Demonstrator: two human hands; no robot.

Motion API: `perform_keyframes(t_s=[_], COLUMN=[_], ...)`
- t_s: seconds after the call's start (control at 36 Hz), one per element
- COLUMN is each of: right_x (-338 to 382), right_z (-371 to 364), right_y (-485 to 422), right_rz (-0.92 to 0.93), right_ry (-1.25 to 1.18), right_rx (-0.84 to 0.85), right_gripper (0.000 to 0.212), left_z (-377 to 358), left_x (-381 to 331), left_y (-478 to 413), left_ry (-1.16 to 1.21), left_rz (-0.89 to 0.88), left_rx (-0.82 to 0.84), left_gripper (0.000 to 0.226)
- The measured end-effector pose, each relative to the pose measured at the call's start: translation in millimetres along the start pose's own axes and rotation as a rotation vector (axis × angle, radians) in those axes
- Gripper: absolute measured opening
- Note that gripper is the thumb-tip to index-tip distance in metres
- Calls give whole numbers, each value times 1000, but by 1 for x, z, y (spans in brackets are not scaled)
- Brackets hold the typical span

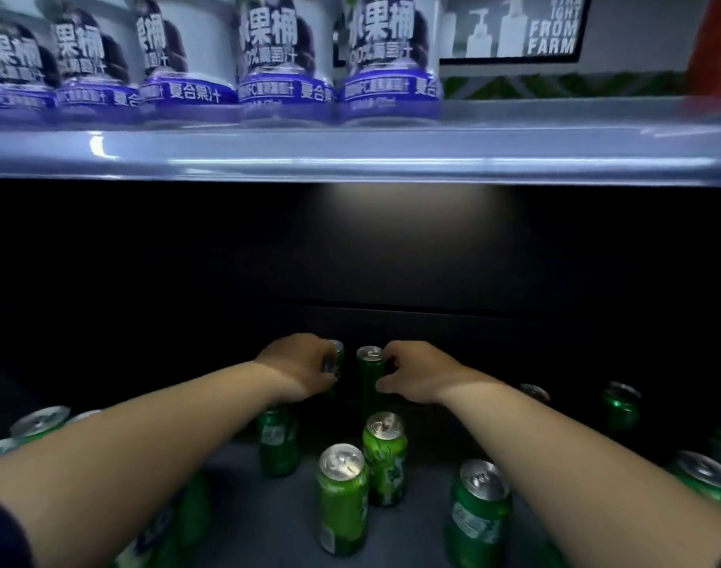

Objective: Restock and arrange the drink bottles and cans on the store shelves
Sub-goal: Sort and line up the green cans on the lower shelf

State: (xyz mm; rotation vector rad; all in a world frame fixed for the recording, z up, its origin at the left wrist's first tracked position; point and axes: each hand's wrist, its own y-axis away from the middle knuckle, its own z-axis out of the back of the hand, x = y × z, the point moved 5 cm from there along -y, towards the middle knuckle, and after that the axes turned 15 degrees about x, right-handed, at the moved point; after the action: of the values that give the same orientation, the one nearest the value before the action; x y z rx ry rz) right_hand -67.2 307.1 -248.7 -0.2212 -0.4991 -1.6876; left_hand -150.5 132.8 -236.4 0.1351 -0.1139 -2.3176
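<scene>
Scattered green cans (342, 498) stand unaligned at front of lower shelf (248, 518). At back, left hand (299, 368) curls round rear can (337, 349), mostly hidden; right hand (418, 375) grips neighbour can (369, 379), thumb and fingers round body. Likely filling rear row first.

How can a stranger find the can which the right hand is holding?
Look at the dark lower shelf of green cans. Farthest back, the right hand grips an upright can; unlike the can in the left hand, its silver top shows fully.
</scene>
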Motion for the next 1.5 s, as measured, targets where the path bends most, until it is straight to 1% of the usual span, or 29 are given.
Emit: perform_keyframes(t_s=[0.06,0.11,0.17,0.22,0.28,0.33,0.39,0.44,0.5,0.58,0.67,0.72,0.83,0.94,1.03,1.25,1.42,1.5], right_x=[2,4,5,5,4,3,1,-1,-1,0,-1,-2,-2,0,2,22,52,62], right_z=[-4,-7,-12,-17,-21,-23,-24,-25,-27,-28,-29,-29,-27,-19,-6,36,54,53], right_y=[-15,-28,-41,-52,-62,-70,-78,-84,-89,-93,-94,-91,-80,-60,-42,13,60,80], right_rz=[-19,-39,-61,-82,-104,-132,-179,-209,-207,-197,-176,-159,-107,-38,29,211,358,436], right_ry=[-6,-3,1,-1,-15,-15,-12,-19,-36,-69,-88,-105,-132,-129,-138,-257,-279,-336], right_rx=[-1,-10,-17,-26,-37,-49,-56,-76,-99,-129,-152,-169,-169,-177,-193,-244,-276,-305], right_gripper=[46,49,57,59,62,71,84,86,80,70,57,52,56,69,72,68,63,58], left_z=[0,-1,-3,-4,-7,-12,-17,-20,-22,-22,-22,-22,-21,-11,4,48,65,63], left_x=[10,18,24,27,31,35,40,44,44,43,40,36,29,24,19,0,-12,-10], left_y=[-16,-32,-49,-63,-76,-89,-100,-108,-112,-115,-114,-111,-98,-77,-58,-3,39,61], left_ry=[12,8,-6,-6,-4,2,8,16,44,87,138,142,126,184,248,371,412,438], left_rz=[-34,-64,-86,-91,-86,-81,-67,-70,-97,-148,-190,-216,-251,-275,-309,-358,-302,-263], left_rx=[-14,-16,6,31,57,80,107,135,165,141,104,95,67,28,-1,-59,-133,-173], left_gripper=[40,49,56,62,74,83,87,85,78,66,66,68,65,63,64,59,51,54])
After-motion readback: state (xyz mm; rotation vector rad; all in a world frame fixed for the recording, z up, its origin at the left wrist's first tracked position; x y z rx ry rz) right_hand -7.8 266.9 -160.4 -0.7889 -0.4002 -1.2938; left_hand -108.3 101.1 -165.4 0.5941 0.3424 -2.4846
